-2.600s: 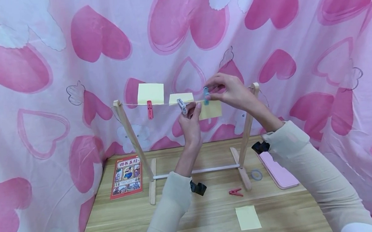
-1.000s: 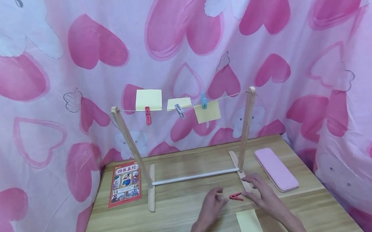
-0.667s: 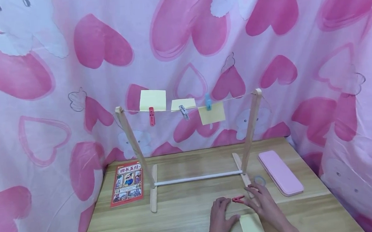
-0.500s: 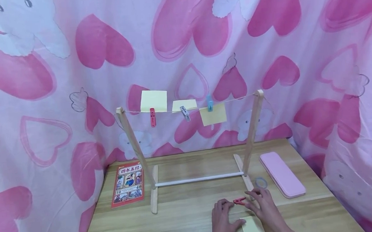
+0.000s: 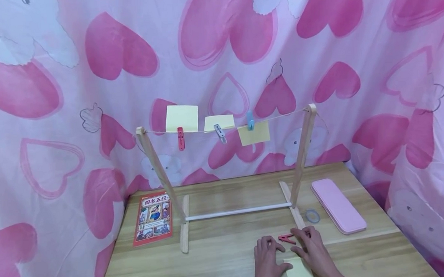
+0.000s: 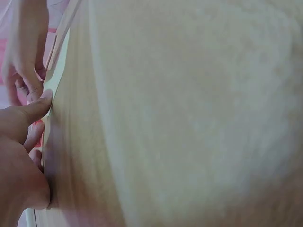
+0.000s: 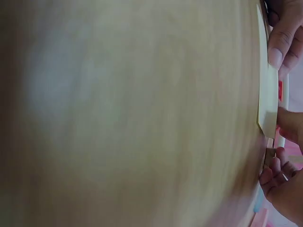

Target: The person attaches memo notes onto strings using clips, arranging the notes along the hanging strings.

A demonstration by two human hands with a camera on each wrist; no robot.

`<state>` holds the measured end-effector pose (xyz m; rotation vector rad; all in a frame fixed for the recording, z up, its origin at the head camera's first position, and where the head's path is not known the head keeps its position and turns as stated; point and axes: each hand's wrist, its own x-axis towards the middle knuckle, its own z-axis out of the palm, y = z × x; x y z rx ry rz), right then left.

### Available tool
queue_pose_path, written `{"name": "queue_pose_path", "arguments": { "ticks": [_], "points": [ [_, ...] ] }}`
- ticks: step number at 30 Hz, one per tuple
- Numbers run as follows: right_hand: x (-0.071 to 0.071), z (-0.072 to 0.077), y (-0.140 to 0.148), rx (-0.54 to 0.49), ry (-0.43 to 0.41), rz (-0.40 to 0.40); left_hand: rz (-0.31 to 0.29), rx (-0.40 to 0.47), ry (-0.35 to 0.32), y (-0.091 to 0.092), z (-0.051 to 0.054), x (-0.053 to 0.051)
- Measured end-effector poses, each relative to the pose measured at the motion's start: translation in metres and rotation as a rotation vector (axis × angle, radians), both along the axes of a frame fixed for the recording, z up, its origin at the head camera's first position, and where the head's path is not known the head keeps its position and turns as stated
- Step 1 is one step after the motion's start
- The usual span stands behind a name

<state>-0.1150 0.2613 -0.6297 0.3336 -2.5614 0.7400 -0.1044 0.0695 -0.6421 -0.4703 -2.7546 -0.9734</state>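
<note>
On the table in the head view, a pale yellow paper note [image 5: 299, 272] lies between my two hands. My left hand [image 5: 268, 261] has its thumb on the note's left edge, its fingers bent loosely over the table. To the right, my right hand [image 5: 316, 255] holds its thumb by the note's top edge, with a gap between thumb and index finger. A red clothespin [image 5: 285, 238] lies just beyond the note, close to the right index fingertip. In the right wrist view, the note [image 7: 268, 94] has a bent corner beside the right thumb.
A wooden stand [image 5: 305, 155] carries a string with three notes held by a red clip [image 5: 181, 139], a grey clip [image 5: 219, 134] and a blue clip [image 5: 250, 121]. Around it lie a red book [image 5: 152, 219], a tape ring [image 5: 312, 216] and a pink case [image 5: 338, 205].
Both hands have come down from the string to the table; my right hand let go of the blue clip, which stays on the line. My left thumb has since reached the loose note.
</note>
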Motion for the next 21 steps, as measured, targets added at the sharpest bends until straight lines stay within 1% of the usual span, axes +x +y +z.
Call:
{"name": "queue_pose_path", "arguments": {
  "ticks": [2,4,6,7,9,11,12,14,16,18,19,20,21],
  "points": [
    [-0.002,-0.002,-0.002,-0.004,0.044,0.004,-0.037,0.028,0.023,-0.005,0.002,0.000],
    [-0.004,-0.004,-0.003,-0.020,0.069,0.005,-0.069,0.039,0.069,-0.009,0.004,0.001],
    [-0.004,-0.005,-0.003,-0.052,0.060,0.013,-0.094,0.043,0.100,-0.013,0.004,0.002],
    [-0.003,-0.003,-0.002,-0.077,0.040,0.023,-0.106,0.048,0.111,-0.013,0.004,0.001],
    [-0.001,0.000,0.001,-0.169,-0.043,0.054,-0.119,0.058,0.132,-0.014,0.001,0.001],
    [0.001,0.005,0.005,-0.274,-0.149,0.077,-0.133,0.066,0.132,-0.015,0.000,0.000],
    [0.002,0.008,0.007,-0.332,-0.207,0.085,-0.140,0.069,0.131,-0.015,0.000,-0.001],
    [0.003,0.015,0.011,-0.449,-0.354,0.101,-0.150,0.089,0.151,-0.015,-0.005,-0.002],
    [0.004,0.020,0.015,-0.513,-0.446,0.101,-0.166,0.109,0.140,-0.017,-0.004,-0.003],
    [0.004,0.024,0.018,-0.593,-0.521,0.104,-0.185,0.162,0.100,-0.018,-0.002,-0.002],
    [0.004,0.025,0.019,-0.625,-0.543,0.119,-0.194,0.206,0.065,-0.018,-0.001,-0.003],
    [0.003,0.026,0.020,-0.648,-0.536,0.136,-0.202,0.250,0.013,-0.019,0.004,-0.002],
    [0.003,0.027,0.020,-0.674,-0.529,0.144,-0.207,0.287,-0.025,-0.019,0.009,-0.001]
  ]
}}
